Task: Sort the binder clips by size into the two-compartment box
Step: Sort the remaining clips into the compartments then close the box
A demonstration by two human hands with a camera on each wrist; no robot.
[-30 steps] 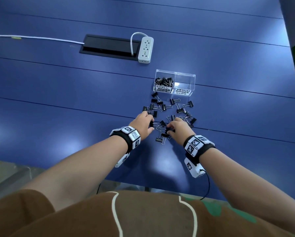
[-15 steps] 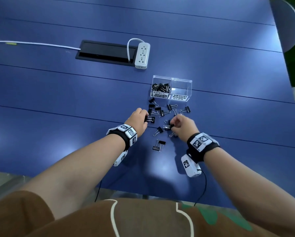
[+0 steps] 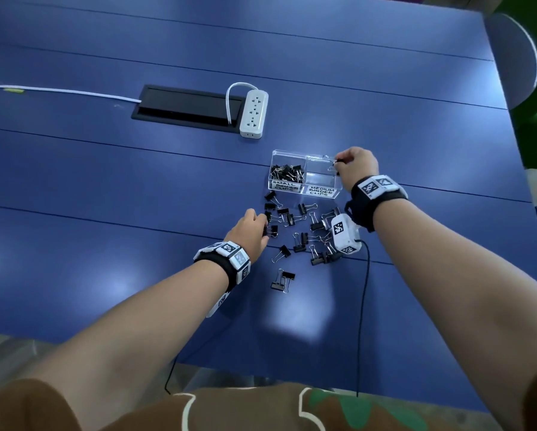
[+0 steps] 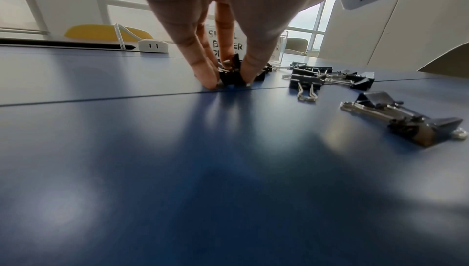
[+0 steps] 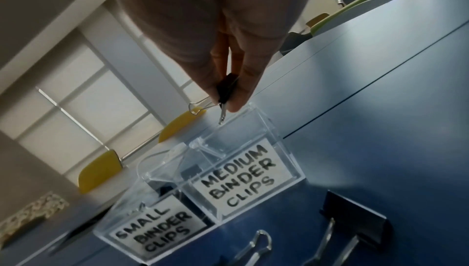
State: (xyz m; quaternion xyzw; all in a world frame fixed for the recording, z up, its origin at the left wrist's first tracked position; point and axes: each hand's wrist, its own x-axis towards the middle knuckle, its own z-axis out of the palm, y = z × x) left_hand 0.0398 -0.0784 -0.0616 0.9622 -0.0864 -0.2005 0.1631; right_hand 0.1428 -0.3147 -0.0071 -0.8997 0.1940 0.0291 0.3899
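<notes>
Two hands busy: left hand stayed low in the pile, fingertips pinching a clip on the table. Right hand has moved up from the pile, clamping a medium clip over the box's medium side, seemingly empty; drop comes next.
</notes>
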